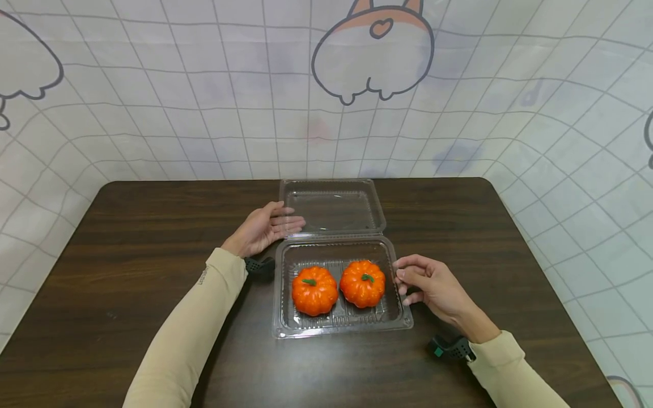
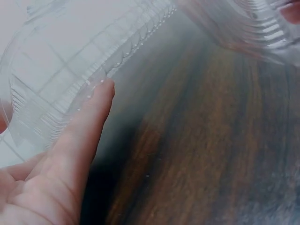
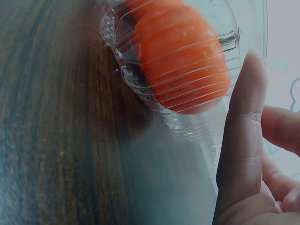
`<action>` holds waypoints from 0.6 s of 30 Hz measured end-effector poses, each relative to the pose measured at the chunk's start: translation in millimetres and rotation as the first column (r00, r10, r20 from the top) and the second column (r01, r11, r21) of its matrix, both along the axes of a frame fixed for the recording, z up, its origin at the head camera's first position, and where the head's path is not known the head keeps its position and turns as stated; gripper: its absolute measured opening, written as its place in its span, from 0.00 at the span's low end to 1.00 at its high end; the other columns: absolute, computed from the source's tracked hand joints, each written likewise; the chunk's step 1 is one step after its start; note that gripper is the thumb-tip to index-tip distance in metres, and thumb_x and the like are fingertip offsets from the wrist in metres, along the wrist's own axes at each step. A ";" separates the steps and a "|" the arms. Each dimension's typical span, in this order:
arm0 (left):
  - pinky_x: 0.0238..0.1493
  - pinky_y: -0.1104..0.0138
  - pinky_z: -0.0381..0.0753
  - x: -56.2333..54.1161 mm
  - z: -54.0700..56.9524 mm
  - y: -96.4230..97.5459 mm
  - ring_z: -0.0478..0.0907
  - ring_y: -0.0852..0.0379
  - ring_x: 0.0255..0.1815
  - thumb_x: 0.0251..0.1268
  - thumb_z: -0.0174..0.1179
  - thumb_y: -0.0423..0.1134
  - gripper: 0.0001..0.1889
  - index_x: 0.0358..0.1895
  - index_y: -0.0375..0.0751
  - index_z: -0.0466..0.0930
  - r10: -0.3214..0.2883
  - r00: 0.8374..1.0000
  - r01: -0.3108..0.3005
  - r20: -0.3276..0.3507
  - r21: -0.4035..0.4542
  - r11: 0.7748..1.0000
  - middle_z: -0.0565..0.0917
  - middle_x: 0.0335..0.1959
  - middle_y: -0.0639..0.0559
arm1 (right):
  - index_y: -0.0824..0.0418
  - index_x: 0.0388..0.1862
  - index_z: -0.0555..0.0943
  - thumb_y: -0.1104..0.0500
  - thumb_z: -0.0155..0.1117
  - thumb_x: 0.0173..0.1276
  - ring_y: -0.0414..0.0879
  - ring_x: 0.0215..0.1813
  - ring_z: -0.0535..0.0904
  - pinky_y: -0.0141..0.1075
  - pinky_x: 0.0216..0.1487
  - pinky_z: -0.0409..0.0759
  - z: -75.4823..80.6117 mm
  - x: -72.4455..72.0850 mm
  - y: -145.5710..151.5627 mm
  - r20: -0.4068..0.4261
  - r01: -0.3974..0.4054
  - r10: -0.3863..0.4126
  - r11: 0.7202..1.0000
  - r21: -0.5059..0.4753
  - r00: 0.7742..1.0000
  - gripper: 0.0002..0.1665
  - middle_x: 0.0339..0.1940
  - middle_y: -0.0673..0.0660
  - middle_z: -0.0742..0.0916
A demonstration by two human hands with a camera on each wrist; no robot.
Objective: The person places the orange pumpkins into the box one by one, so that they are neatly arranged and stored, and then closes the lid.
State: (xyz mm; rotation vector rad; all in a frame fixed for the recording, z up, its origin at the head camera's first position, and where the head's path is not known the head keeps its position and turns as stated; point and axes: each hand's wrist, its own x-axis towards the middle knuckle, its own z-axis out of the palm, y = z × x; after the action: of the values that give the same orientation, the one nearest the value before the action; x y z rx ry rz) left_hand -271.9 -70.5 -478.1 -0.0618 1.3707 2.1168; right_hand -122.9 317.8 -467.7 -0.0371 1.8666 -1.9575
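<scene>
A clear plastic clamshell box (image 1: 342, 328) lies opened out, its lid (image 1: 331, 209) tipped back on the far side. Two small orange toy pumpkins (image 1: 314, 292) with green stems sit side by side in the base. At the lid's left edge, my left hand (image 1: 260, 229) has its fingers extended, partly seen through the plastic; in the left wrist view a straight finger (image 2: 84, 126) touches the lid's ridged edge. My right hand (image 1: 433, 286) is by the base's right rim, fingers loosely bent; the right wrist view has a straight thumb (image 3: 243, 136) beside the ridged wall.
The box stands on a dark wood-grain table (image 1: 153, 238). Behind and around the table hangs a white grid-patterned curtain (image 1: 204, 85) with cartoon animal prints. Each wrist wears a black strap (image 1: 451, 347).
</scene>
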 end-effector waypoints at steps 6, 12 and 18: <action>0.63 0.60 0.85 2.4 5.7 -0.8 0.89 0.52 0.55 0.87 0.39 0.48 0.30 0.79 0.31 0.56 -0.015 1.000 0.015 -0.023 0.002 1.000 0.65 0.77 0.25 | 0.65 0.58 0.74 0.58 0.63 0.78 0.39 0.33 0.83 0.33 0.35 0.90 0.5 2.0 1.5 -0.002 0.000 0.000 1.000 0.000 1.000 0.17 0.37 0.49 0.89; 0.62 0.60 0.85 4.5 13.4 -0.9 0.88 0.52 0.56 0.87 0.41 0.47 0.29 0.80 0.35 0.56 -0.017 0.999 0.017 -0.044 -0.012 1.000 0.66 0.77 0.26 | 0.66 0.59 0.74 0.58 0.63 0.78 0.40 0.33 0.83 0.33 0.35 0.90 -0.3 3.2 2.0 -0.005 0.002 -0.002 1.000 0.009 1.000 0.18 0.37 0.49 0.89; 0.58 0.65 0.88 4.4 18.1 0.3 0.88 0.54 0.54 0.86 0.42 0.50 0.30 0.80 0.37 0.57 -0.003 0.997 -0.001 -0.078 -0.050 0.999 0.70 0.76 0.30 | 0.66 0.59 0.73 0.58 0.63 0.78 0.40 0.33 0.83 0.33 0.35 0.90 -0.3 3.9 3.1 -0.007 0.002 -0.002 1.000 0.014 1.000 0.18 0.37 0.49 0.89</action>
State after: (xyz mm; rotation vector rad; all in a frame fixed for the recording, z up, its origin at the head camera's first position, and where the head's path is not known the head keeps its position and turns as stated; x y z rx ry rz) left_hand -267.5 -70.2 -460.0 0.0012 1.4687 2.1036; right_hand -119.1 320.9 -468.0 -0.0386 1.8856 -1.9479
